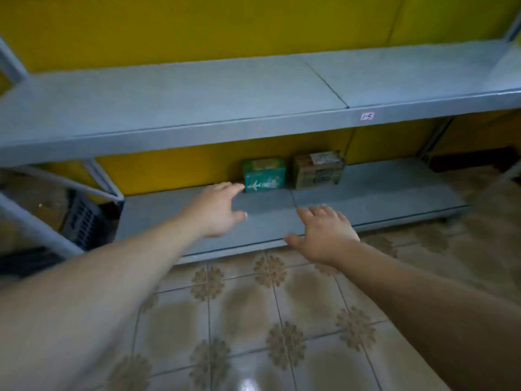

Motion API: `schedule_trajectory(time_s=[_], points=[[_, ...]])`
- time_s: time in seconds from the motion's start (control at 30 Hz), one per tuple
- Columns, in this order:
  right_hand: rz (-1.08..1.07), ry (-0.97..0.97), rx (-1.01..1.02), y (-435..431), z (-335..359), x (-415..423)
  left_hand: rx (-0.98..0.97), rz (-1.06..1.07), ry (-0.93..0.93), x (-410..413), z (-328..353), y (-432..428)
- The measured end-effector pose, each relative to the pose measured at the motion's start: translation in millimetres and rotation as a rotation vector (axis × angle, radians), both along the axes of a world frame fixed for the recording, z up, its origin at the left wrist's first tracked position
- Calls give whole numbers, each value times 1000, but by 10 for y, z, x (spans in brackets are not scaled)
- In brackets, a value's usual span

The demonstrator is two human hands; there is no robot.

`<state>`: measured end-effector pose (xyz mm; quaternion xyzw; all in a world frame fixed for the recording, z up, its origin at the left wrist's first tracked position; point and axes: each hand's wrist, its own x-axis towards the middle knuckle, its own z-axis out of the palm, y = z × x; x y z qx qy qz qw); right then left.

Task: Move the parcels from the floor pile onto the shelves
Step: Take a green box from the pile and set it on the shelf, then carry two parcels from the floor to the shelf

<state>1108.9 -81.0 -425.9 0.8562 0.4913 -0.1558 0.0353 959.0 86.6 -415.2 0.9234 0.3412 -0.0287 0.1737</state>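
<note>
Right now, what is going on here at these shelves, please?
A person stretches both bare hands toward the lower shelf. The left hand, fingers straight, reaches the left edge of the green parcel; touching or not, I cannot tell. The right hand is spread open above the shelf's front, holding nothing. A brown parcel stands right of the green one.

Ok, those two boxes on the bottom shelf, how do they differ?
The green box carries a white plane picture; the brown box is cardboard with pale labels. The green box sits on the left, with the left hand reaching almost to its corner; the brown box sits on the right with no hand close to it. Both stand at the back of the bottom shelf, side by side with a narrow gap between them.
</note>
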Motion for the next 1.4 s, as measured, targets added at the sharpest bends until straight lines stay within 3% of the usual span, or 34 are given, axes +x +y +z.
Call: schedule_trajectory(time_s=[0.3,0.47,0.63,0.8,1.0,1.4], points=[[53,-20,89,56,1472,-1553,71,108,-114,-1679,1469,-138],[135,-30,131,546,2160,-3135,98,185,-114,-3586,2109,200],[353,-25,181,1327,2742,-4930,131,382,-52,-5669,2570,549],[592,-24,211,1952,2984,-6296,160,583,-52,-7052,2786,742],[756,-39,190,2711,2828,-6998,83,764,-38,-7836,2569,1151],[744,26,-1,4369,2012,-7048,-165,783,-35,-7966,1774,2342]])
